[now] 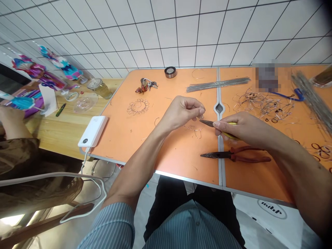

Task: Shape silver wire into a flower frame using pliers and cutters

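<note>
Near the middle of the orange table (181, 155), my left hand (185, 110) pinches a thin wire (200, 118) between thumb and fingers. My right hand (233, 127) is closed around yellow-handled pliers (207, 123), their dark tips pointing left and close to that wire. Whether the jaws touch it is too small to tell. Just below my left hand lies a loose bent wire piece (195, 132). Red-handled long-nose pliers (233, 154) rest below my right hand, across the table's metal seam. A flower-shaped wire ring (138, 107) lies to the left.
Straight wires (218, 84), a tape roll (170, 72) and keys (149, 85) lie farther back. Tangled wire pieces (267, 105) cover the right side. At left are a white power bank (92, 131) with a cable, a cup (100, 88), and another person's arm (15, 122).
</note>
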